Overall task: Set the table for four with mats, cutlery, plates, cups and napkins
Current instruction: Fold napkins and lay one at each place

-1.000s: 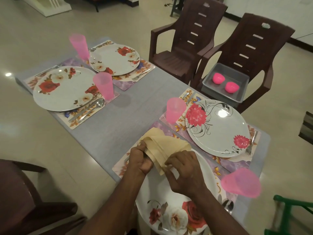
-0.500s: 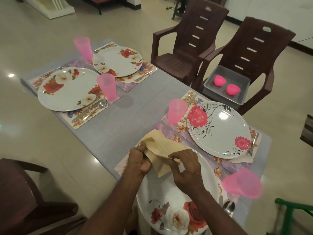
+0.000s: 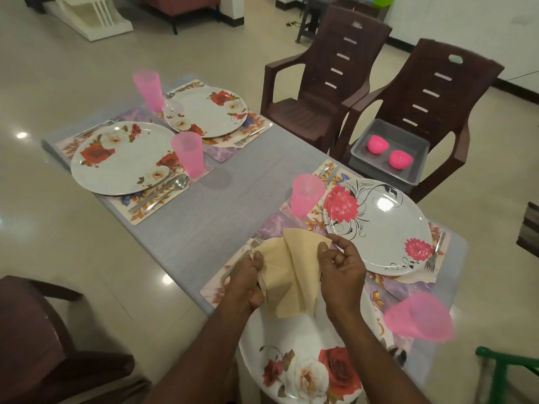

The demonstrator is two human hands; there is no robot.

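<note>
**Two hands on one napkin**

Both hands hold a beige napkin (image 3: 291, 272) above the near plate (image 3: 294, 345). The left hand (image 3: 248, 284) grips its left edge with curled fingers; the right hand (image 3: 341, 272) pinches the right fold between thumb and forefinger. The cloth hangs partly unfolded between them. Four floral plates sit on mats, each with a pink cup beside it. A fork (image 3: 245, 255) lies just left of the napkin. A grey tray (image 3: 390, 135) with two pink bowls rests on a chair (image 3: 437, 91).
</note>
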